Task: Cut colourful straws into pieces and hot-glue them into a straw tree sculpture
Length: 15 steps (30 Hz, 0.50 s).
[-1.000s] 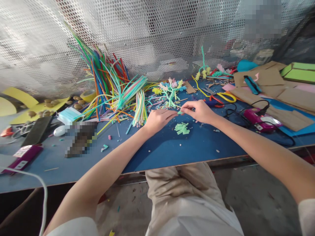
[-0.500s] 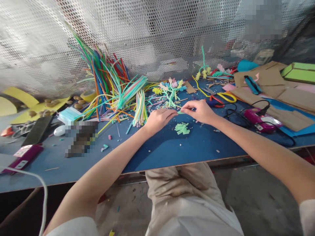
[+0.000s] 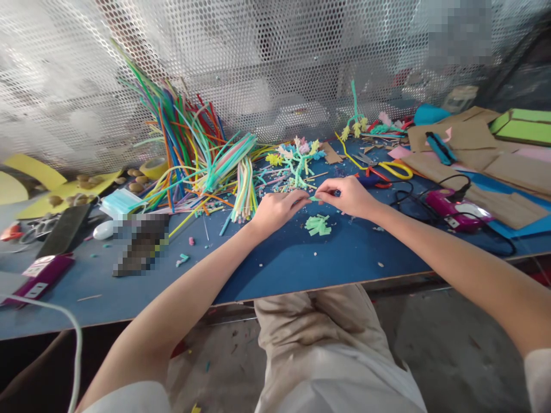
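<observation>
My left hand (image 3: 278, 211) and my right hand (image 3: 348, 196) meet over the table, fingertips pinched almost together. Between them is a small light-green piece of pipe cleaner (image 3: 314, 198), mostly covered by the fingers. Just below, a loose pile of short green pipe cleaner pieces (image 3: 318, 225) lies on the blue tabletop (image 3: 275, 272). Behind my hands stands a branching green pipe cleaner figure (image 3: 298, 166) with yellow, pink and blue tufts at its tips.
Long coloured pipe cleaners (image 3: 185, 143) fan out at the left rear, beside a pale bundle (image 3: 244, 189). Yellow-handled scissors (image 3: 394, 170) lie right of my hands. A magenta hot glue gun or power device with cable (image 3: 456, 211) sits further right, near cardboard sheets (image 3: 516, 172). Perforated metal stands behind.
My right fingertips have shifted very slightly around the green piece. Otherwise both hands and everything on the table stay where they were.
</observation>
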{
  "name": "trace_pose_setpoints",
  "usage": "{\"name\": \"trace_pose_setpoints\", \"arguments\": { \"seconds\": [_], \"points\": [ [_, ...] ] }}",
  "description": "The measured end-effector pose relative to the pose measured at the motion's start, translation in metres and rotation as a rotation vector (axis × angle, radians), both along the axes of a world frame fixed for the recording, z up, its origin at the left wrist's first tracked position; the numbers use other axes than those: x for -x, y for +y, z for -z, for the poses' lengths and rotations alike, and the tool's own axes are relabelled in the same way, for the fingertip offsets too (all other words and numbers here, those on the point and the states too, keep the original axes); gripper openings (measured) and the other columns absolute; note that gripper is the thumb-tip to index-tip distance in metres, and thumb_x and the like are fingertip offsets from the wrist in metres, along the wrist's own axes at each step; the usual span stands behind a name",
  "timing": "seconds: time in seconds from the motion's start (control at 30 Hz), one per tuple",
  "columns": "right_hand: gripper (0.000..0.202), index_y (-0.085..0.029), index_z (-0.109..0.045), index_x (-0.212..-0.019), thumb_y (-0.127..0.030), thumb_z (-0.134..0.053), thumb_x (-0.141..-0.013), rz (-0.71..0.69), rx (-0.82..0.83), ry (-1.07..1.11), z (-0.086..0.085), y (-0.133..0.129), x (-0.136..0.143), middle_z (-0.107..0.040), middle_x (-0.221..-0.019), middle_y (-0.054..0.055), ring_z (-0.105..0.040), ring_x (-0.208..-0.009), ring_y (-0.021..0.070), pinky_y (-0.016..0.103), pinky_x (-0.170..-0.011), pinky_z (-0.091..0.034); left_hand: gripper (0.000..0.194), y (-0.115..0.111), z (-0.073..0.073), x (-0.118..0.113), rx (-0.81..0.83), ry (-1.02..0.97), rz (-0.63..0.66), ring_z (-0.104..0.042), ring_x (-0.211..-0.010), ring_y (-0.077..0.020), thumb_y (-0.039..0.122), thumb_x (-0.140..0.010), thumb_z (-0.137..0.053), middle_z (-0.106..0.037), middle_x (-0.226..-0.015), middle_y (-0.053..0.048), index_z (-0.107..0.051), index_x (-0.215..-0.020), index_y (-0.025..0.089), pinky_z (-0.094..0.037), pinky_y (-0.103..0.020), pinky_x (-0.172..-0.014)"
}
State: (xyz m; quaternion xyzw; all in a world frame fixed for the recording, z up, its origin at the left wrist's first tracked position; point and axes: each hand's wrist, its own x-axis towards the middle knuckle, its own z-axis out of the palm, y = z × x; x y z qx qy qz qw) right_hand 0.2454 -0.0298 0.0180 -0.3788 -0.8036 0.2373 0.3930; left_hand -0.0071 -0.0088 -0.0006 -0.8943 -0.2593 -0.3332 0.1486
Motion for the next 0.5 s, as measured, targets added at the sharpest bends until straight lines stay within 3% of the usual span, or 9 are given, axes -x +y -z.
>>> {"name": "trace_pose_setpoints", "arguments": {
  "seconds": [0.3,0.5],
  "points": [
    [0.026,-0.021,-0.078,-0.093,-0.044,-0.066,-0.098,-0.018,-0.092,0.003,0.0049,0.0045,-0.001,-0.08,-0.085,0.005,-0.074,-0.078,0.0207,0.035,-0.076,-0.057,0.021,-0.0019,-0.0021,-0.0002,-0.045,-0.019,-0.002,-0.076,-0.07,-0.0112,0.04,-0.106,-0.062,-0.083,-0.089,0.003,-0.078,-0.108,0.027,-0.047,-0.023,-0.06],
    [0.034,-0.019,-0.077,-0.105,-0.049,-0.066,-0.097,-0.025,0.015,0.012,0.0002,0.0021,-0.0067,-0.081,-0.089,0.006,-0.077,-0.084,0.0236,0.036,-0.076,-0.059,0.022,-0.0039,-0.0029,0.0011,-0.034,-0.032,-0.057,-0.076,-0.069,-0.0117,0.042,-0.105,-0.063,-0.083,-0.087,0.003,-0.081,-0.105,0.029,-0.046,-0.023,-0.06]
  ]
}}
